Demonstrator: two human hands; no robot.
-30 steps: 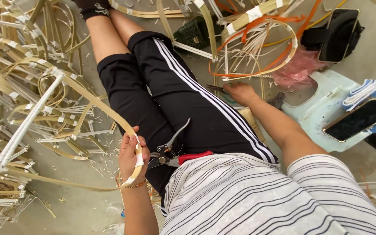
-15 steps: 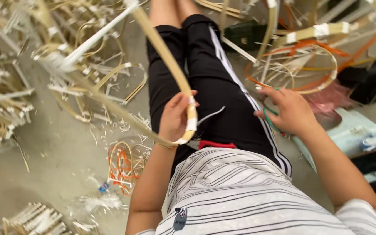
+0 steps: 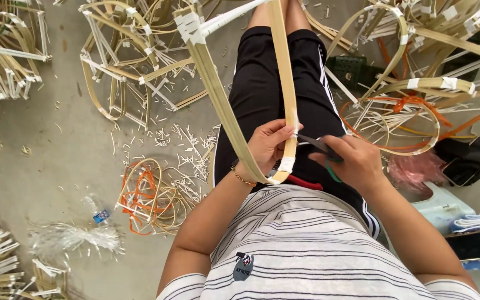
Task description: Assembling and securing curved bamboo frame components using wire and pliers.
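I sit with my legs in black shorts stretched out ahead. My left hand [image 3: 266, 145] grips the bent bottom of a long bamboo strip frame [image 3: 230, 119], a U-shaped loop bound with white tape that rises past the top of the view. My right hand [image 3: 353, 161] holds dark scissors [image 3: 316, 145] with a green handle. Their blades point left and meet the right leg of the strip, just beside my left fingers. A red-handled tool [image 3: 305, 182] lies on my lap under the hands.
Heaps of taped bamboo frames [image 3: 134, 61] cover the concrete floor to the left and right. A coil of strips with orange string [image 3: 148, 197] lies at the left, by a crushed plastic bottle [image 3: 96, 212]. Two phones [image 3: 472, 245] rest at the right.
My left hand has drawn the frame over my lap. My right hand came back from the right with the scissors and set them against the strip. The camera has tilted left.
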